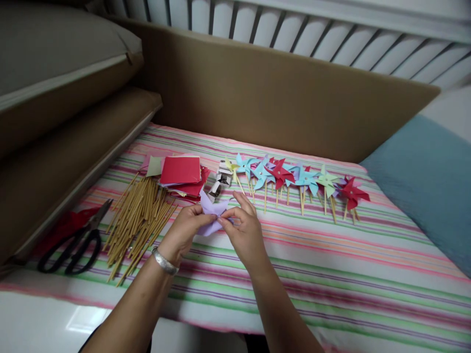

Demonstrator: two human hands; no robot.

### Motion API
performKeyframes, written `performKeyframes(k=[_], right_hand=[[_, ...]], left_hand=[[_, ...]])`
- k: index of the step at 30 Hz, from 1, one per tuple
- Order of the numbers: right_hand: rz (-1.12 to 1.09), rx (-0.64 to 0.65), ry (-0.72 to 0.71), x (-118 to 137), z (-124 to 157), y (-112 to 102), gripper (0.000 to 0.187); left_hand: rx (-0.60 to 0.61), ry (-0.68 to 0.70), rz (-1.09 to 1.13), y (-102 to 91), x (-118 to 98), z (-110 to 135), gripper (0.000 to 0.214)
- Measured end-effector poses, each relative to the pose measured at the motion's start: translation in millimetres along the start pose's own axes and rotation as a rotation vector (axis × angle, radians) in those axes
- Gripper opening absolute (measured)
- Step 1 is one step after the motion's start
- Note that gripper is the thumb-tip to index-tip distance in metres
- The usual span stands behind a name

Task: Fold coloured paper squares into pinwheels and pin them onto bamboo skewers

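Both my hands hold a pale purple paper square point(212, 210) just above the striped cloth point(331, 264). My left hand point(184, 230), with a silver bangle on its wrist, grips the paper's left side. My right hand point(245, 230) pinches a folded corner at the paper's middle. Beside my left hand lies a heap of thin wooden sticks point(138, 220). Behind the sticks is a stack of coloured paper squares point(180, 171), red on top.
A row of finished paper pinwheels point(298, 179) on sticks lies beyond my right hand. Black scissors point(77, 242) rest at the far left on red paper. A small black-and-white strip point(220, 182) lies behind the purple paper. Brown cardboard panels point(279, 98) stand behind; a blue cushion point(430, 181) is at right.
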State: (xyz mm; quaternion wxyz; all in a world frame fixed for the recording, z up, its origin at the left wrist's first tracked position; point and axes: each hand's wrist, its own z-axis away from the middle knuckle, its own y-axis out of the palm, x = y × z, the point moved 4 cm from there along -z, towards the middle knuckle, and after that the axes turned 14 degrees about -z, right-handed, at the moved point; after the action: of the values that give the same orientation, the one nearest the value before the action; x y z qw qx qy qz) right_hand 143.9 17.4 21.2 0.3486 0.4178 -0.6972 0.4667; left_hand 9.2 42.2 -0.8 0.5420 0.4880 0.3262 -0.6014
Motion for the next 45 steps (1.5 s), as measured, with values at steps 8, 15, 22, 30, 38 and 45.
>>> performKeyframes(k=[8,15,22,30,38,45], right_hand=[[-0.024,-0.015,0.067,1,0,0,0.001],[-0.588,-0.144,0.292,-12,0,-5,0.048],[-0.778,0.043,0.464,-24,0,5,0.043],[0.138,0.002,0.271,-51,-63,-9,0.031],[0.593,0.316,0.366,-43,-110,31,0.014],[0.835,0.372,0.371,-46,-98,61,0.023]], left_hand=[[-0.025,0.003,-0.028,-2.1,5,-2,0.017],[-0.09,0.059,0.055,-1.3,-6,3,0.017],[-0.175,0.143,0.08,-23.2,-22,9,0.018],[-0.401,0.239,0.315,-94.8,-47,25,0.028],[-0.388,0.242,0.355,-116.0,-51,36,0.031],[-0.31,0.241,0.352,-103.2,-53,39,0.022]])
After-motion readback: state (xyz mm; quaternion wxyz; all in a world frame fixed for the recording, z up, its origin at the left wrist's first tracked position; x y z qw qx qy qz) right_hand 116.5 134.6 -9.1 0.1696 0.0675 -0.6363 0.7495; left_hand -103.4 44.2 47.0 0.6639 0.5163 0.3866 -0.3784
